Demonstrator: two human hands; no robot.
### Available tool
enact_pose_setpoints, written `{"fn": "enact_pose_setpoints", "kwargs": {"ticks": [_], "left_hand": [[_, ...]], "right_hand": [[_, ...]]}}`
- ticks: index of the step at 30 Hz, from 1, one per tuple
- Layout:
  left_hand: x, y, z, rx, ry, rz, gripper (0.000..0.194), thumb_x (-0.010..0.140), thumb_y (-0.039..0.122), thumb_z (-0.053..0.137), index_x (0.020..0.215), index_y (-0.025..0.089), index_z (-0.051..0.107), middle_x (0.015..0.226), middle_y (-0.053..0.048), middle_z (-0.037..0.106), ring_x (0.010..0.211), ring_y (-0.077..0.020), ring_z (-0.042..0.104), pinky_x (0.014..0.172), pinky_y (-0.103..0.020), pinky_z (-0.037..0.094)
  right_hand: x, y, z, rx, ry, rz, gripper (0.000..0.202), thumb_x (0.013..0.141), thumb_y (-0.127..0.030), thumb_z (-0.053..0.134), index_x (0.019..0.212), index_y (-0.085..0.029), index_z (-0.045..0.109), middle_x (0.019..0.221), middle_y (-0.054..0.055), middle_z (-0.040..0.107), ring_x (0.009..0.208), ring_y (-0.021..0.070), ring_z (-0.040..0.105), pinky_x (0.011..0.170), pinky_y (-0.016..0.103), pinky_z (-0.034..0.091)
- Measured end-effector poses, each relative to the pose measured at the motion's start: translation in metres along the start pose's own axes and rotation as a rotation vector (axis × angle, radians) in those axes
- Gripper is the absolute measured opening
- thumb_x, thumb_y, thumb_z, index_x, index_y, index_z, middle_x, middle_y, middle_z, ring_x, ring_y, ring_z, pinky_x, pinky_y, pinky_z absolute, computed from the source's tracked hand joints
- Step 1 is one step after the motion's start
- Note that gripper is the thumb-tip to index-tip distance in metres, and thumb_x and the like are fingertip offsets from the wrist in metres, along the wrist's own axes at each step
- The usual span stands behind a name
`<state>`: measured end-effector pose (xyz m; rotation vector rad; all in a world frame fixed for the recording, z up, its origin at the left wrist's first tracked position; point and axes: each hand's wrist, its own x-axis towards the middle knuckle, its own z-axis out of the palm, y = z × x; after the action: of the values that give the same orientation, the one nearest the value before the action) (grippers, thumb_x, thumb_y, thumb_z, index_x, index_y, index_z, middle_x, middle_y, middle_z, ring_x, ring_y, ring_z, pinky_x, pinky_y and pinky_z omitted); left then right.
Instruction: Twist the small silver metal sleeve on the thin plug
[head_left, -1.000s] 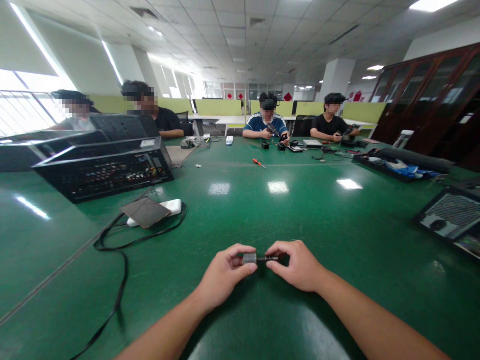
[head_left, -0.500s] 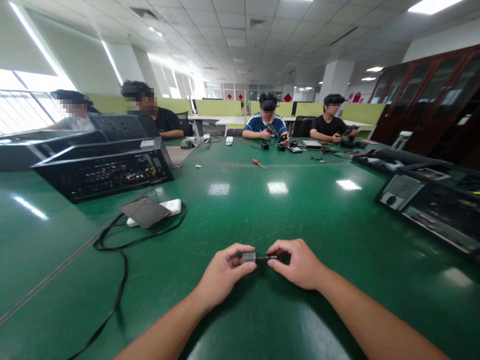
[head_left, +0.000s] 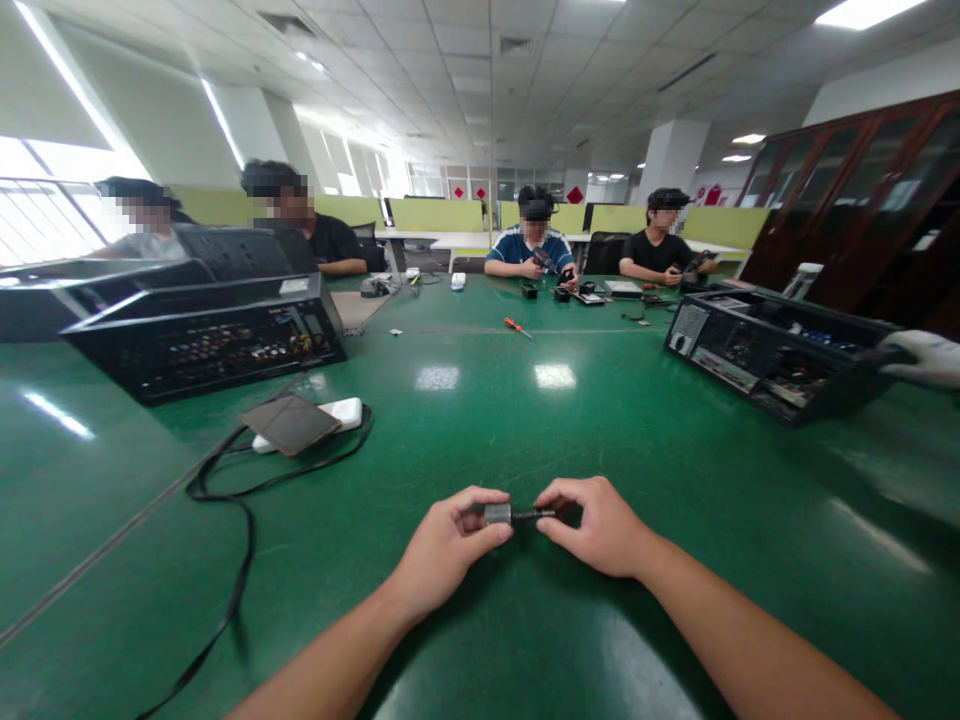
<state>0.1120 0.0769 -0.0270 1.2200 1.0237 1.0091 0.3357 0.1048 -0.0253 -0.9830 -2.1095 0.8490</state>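
Low in the middle of the head view, my two hands hold one small metal part, a ridged grey cylinder with a thin dark shaft coming out of its right end. My left hand pinches the cylinder between thumb and fingers. At the other end, the thumb and index finger of my right hand close on the tip of the shaft. The part lies level, just above the green table. Its exact kind I cannot make out.
A computer case stands on the left. Another case is at right, with a co-worker's gloved hand on it. A white power strip with a black cable lies left. An orange screwdriver lies ahead; several people sit beyond.
The computer case on the right has shifted left and away from me, turning, and a co-worker's gloved hand has appeared at its end. My hands and the metal part have hardly moved.
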Motion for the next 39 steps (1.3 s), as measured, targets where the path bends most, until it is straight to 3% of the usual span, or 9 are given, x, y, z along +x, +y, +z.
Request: {"fn": "enact_pose_setpoints", "kwargs": {"ticks": [39], "left_hand": [[0.0013,-0.0032,-0.0038,0.005,0.021,-0.021,0.039,0.070,0.028,0.082,0.104,0.016,0.066,0.087,-0.005,0.071,0.081,-0.0203,0.066,0.082,-0.034,0.048]], "right_hand": [[-0.0002,-0.0012,-0.0086,-0.021,0.019,0.010,0.014,0.079,-0.021,0.066,0.092,-0.019,0.071,0.082,0.002,0.075,0.074,0.0169,0.070,0.075,0.028,0.053]]}}
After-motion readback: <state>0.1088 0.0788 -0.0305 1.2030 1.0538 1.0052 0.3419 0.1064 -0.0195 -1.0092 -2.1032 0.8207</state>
